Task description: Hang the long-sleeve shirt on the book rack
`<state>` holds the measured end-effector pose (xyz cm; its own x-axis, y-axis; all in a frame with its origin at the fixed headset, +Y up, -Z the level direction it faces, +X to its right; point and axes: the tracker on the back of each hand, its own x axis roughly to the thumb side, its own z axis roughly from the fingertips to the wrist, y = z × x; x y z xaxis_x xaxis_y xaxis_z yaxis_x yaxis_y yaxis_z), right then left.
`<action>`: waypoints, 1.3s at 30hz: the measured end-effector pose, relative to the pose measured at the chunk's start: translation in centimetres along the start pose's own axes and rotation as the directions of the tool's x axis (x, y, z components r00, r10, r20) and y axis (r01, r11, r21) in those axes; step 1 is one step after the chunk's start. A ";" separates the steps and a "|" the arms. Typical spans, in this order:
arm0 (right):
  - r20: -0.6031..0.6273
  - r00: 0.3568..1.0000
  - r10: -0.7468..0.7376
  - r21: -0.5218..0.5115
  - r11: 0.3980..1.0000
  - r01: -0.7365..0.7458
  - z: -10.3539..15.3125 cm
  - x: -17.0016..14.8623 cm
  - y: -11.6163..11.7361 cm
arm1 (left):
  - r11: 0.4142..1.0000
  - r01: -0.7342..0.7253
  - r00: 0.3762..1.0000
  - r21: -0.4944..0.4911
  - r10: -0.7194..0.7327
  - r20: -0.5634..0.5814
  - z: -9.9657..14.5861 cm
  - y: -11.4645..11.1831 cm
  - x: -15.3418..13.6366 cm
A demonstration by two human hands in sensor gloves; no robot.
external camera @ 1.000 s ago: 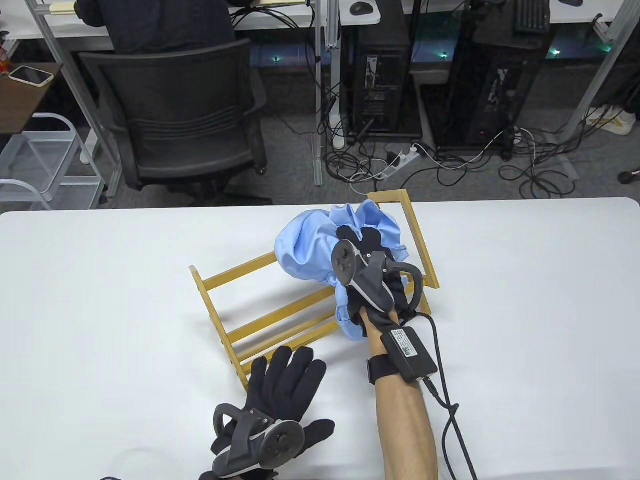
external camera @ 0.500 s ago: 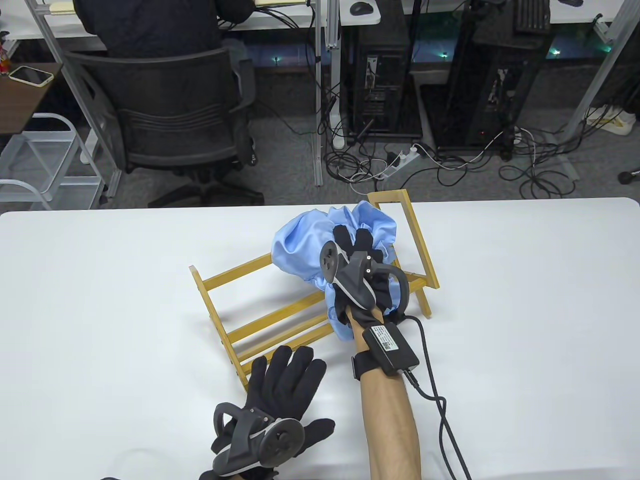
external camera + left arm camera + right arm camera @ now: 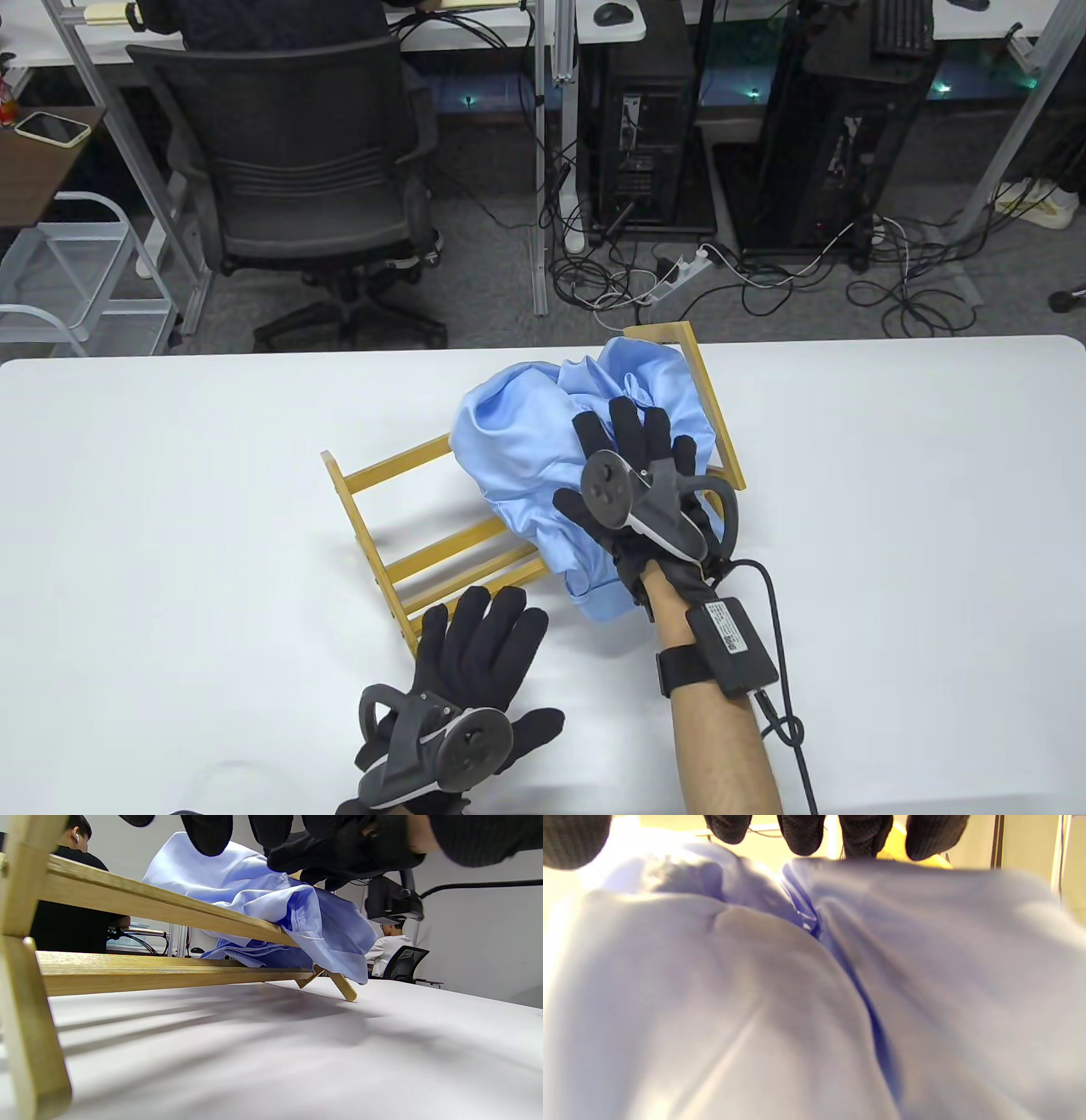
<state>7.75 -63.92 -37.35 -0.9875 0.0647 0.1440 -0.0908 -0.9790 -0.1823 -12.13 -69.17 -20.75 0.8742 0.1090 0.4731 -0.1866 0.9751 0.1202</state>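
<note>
A light blue long-sleeve shirt [image 3: 543,441] lies draped over the right half of a yellow wooden book rack [image 3: 382,509] on the white table. My right hand [image 3: 645,446] is over the shirt with its fingers spread and straight; it grips nothing. In the right wrist view the shirt [image 3: 797,1005] fills the frame below the fingertips [image 3: 801,832]. My left hand [image 3: 484,632] lies flat and open on the table, its fingertips at the rack's near left foot. In the left wrist view the rack's rails [image 3: 148,906] and the hanging shirt [image 3: 305,925] show.
The table [image 3: 170,509] is white, its far edge just behind the rack. Beyond it are an office chair [image 3: 288,170], computer towers and floor cables. My right wrist cable [image 3: 785,679] trails over the table's near right.
My right hand has opened its fingers and let go of the bunched shirt, drawing back toward me. The shirt has spread out wider over the rack. My left hand has barely moved.
</note>
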 end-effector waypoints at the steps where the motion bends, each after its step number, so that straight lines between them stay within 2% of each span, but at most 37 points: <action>1: 0.020 1.000 -0.013 -0.015 1.000 0.014 0.6 -0.2 0.0 | 1.000 -0.002 1.000 0.002 0.002 -0.005 0.0 0.0 -0.1; 4: 0.051 0.998 -0.035 -0.068 0.997 0.039 2.6 -0.4 0.1 | 1.000 -0.010 1.000 0.005 0.010 -0.018 0.0 0.0 -0.3; 9: 0.099 0.995 -0.032 -0.084 0.996 0.040 5.2 -0.3 0.5 | 1.000 -0.003 0.999 0.001 0.003 -0.034 0.0 -0.2 -0.5; 21: 0.115 0.988 -0.104 -0.112 0.987 0.117 10.8 -1.3 1.6 | 0.999 0.033 0.999 -0.010 -0.034 -0.030 0.0 -0.3 -0.3; 39: 0.138 0.981 -0.133 -0.126 0.981 0.150 15.6 -2.9 3.1 | 0.998 0.058 0.998 -0.008 -0.059 -0.032 -0.1 -0.3 -0.2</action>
<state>12.31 -70.15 -23.18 -0.9393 0.1669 0.2998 -0.2539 -0.9258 -0.2799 -12.21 -69.50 -20.92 0.8978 0.0579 0.4367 -0.1316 0.9813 0.1405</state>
